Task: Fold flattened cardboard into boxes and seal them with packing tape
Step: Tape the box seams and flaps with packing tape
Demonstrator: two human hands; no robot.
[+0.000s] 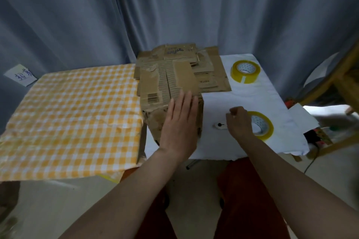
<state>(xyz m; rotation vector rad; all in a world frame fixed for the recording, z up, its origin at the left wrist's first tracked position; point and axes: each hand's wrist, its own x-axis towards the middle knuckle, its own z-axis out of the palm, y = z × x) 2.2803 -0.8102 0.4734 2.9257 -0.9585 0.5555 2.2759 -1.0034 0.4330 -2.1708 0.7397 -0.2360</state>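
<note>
Flatly, left hand [179, 120] fingers press worn corrugated box [155, 101]; right hand [238, 120] fingers curl empty.

Grey-blue curtain [174, 6] hangs across the background. Left counter is covered w/ an orange-and-white checked cloth [68, 114]; right counter w/ a white cloth [252, 95]. A paper note [21, 75] w/ blue handwriting sits at far left against the curtain. Wooden chair frame [338, 83] at right edge. Pale floor [48, 200] below.
</note>
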